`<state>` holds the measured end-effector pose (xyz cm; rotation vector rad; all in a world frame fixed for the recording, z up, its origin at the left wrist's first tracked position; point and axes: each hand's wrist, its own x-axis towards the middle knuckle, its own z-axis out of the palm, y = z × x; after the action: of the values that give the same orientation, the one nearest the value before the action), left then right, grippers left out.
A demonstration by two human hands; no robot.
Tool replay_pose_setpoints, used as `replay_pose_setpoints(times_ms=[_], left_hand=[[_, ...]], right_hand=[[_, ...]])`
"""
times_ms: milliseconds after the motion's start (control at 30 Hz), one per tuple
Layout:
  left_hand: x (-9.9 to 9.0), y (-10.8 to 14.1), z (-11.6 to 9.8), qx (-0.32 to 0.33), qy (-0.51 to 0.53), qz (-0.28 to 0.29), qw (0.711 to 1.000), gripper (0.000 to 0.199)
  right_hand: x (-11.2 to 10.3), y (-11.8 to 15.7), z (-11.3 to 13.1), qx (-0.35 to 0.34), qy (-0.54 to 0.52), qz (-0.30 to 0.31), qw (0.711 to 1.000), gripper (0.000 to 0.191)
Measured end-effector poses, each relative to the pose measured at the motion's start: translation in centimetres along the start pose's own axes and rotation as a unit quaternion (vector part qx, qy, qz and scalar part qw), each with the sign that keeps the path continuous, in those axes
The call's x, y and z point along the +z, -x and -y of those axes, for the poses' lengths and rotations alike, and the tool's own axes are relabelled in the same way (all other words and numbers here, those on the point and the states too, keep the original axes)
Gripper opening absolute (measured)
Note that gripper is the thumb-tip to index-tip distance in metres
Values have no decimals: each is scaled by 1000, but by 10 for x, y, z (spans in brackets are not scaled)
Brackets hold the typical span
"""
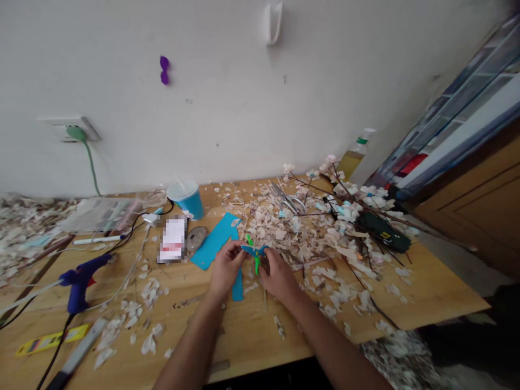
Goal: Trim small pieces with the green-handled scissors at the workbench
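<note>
My right hand (278, 273) holds a small pair of plastic scissors (257, 252), green and blue with a yellow pivot. The scissors are spread, with their blades toward my left. My left hand (226, 265) pinches close by the blades; what sits between its fingertips is too small to make out. Under and beside my left hand lie a blue sheet (215, 241) and a narrow blue strip (238, 284). Pale petal-like scraps (280, 225) are heaped just past my hands.
Metal scissors (288, 200) rest on the scraps. Flowered branches (349, 195) and a bottle (353, 157) stand right. Left are a blue cup (189, 200), tape roll (197, 238), phone-like white item (173, 241), glue gun (81, 281) with trailing cords, and cutter (77, 355).
</note>
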<state>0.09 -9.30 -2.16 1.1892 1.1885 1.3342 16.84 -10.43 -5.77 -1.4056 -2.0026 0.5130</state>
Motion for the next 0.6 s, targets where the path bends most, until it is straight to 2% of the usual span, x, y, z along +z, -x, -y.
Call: replay_pose_setpoints(times_ms=[67,133,300,400,600], left_hand=[[-3,0,-2,27,-59,-7,998,20],[-4,-1,-3,35,-65,-15,997,20],[0,-3,-2,-30,42,4,999,23],[0,-4,-1,-44,75,18,996,22],[-10,-6,-7,-6,0,23,1000,22]], right_hand=[[0,0,0,-4,5,-2,1000,31],[-1,0,0,1,7,0,1000,29],[-4,-2,3,20,12,-5,1000,21],[-5,-3,5,17,15,-6,1000,21],[-6,-2,4,11,13,6,1000,22]])
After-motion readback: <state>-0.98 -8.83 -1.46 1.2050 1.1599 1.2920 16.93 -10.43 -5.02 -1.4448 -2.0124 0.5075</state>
